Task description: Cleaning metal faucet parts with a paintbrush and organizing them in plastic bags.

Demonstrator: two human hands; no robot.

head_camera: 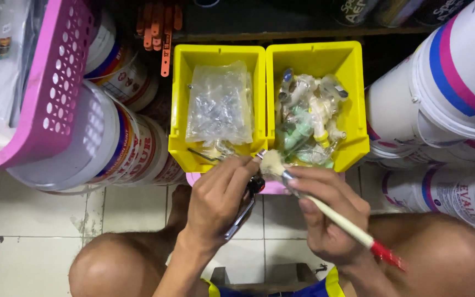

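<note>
Tiled floor [34, 220]; yellow bins [353, 71] w/ fittings, paint buckets [446, 82] crowding sides.

Left hand [218, 195]: closed round a small metal tool with a black knob [250, 199], just before the bins. Right hand [328, 212]: grips a paintbrush [325, 208], pale handle, red tip, bristles at the bin edge. Left yellow bin [180, 104]: clear bags of small metal parts [219, 104]. Right yellow bin [357, 93]: bagged pale fittings [309, 121]. Paint buckets [446, 82] stand on both sides; pink perforated basket [56, 82] at far left. Tiled floor [28, 242].
</note>
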